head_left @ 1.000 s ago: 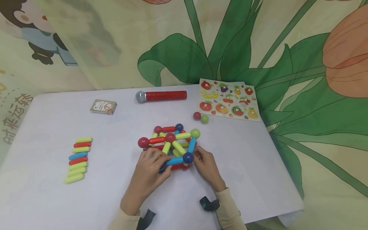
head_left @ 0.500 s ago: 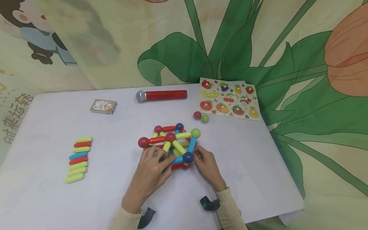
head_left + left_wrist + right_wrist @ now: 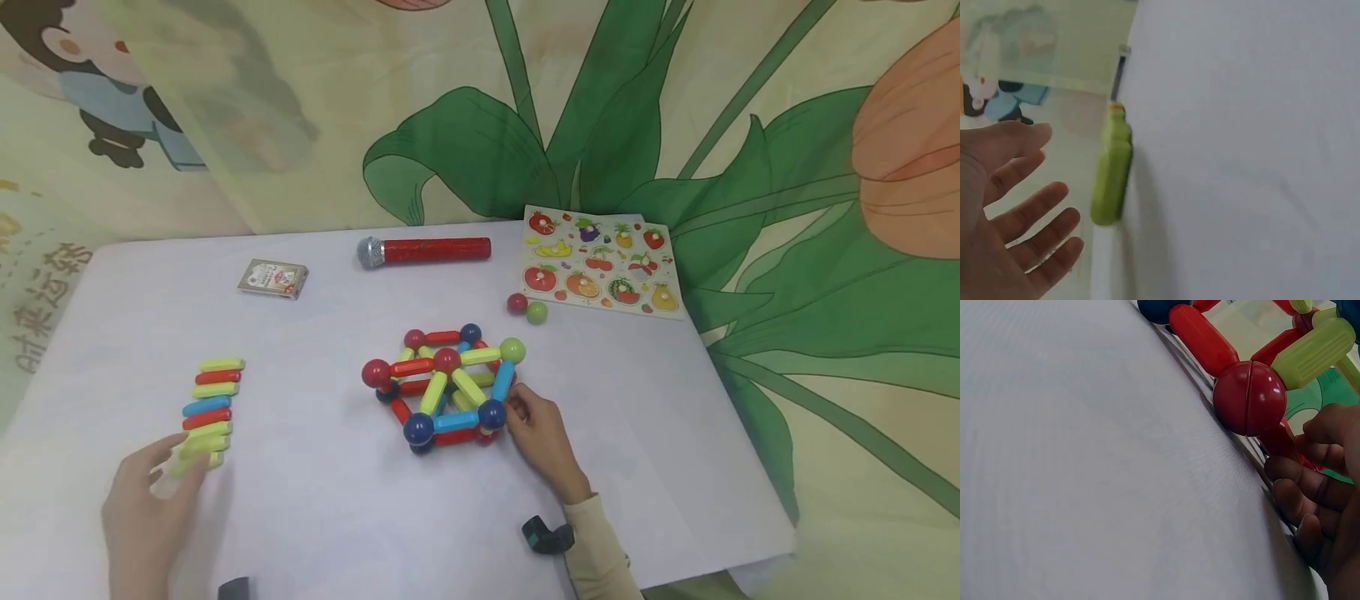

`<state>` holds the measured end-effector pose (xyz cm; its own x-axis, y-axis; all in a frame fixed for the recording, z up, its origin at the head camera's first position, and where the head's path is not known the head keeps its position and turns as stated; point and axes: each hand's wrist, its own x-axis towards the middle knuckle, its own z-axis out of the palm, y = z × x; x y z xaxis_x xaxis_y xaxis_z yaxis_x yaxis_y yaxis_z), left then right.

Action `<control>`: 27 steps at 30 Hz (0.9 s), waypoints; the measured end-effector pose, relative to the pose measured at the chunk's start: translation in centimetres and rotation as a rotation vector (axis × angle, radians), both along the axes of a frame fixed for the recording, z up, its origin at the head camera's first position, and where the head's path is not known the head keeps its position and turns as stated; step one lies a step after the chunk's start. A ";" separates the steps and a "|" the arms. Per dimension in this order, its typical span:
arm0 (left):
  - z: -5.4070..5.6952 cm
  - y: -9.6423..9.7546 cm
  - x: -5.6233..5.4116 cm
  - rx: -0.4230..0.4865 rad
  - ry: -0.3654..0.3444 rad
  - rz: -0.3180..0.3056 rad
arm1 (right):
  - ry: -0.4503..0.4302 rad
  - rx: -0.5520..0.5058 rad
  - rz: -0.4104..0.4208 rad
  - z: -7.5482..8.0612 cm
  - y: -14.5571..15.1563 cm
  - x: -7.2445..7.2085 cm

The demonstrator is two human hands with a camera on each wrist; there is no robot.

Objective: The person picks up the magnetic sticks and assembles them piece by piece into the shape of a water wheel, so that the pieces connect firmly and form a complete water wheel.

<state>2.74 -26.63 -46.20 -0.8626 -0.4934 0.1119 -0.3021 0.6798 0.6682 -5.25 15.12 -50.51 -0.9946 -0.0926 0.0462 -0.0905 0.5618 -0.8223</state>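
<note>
Along the upper part of the head view, a printed backdrop (image 3: 337, 50) rises behind the counter (image 3: 675, 450), whose white covering spans the lower frame. Its cartoon figure (image 3: 123, 100), in blue, fills the upper left corner, with brown lettering (image 3: 52, 292) at the left edge below; broad green leaves (image 3: 465, 154) spread from the upper middle toward the right, where an orange bloom (image 3: 911, 133) meets the frame's edge. Left of centre lies a small printed box (image 3: 273, 278). At upper centre rests a red microphone (image 3: 435, 250) (silver head pointing left), and right of it a fruit-picture board (image 3: 600, 265) lies slightly askew.
</note>
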 end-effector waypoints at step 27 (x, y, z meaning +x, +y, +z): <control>0.6 9.8 -2.1 0.535 -0.247 -0.134 | -0.004 0.001 -0.009 0.1 0.1 0.1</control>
<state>0.67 -16.86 -45.60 -0.8901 -0.3109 -0.3333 -0.4267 0.3116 0.8490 -5.18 15.19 -50.45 -0.9956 -0.0833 0.0419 -0.0818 0.5630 -0.8224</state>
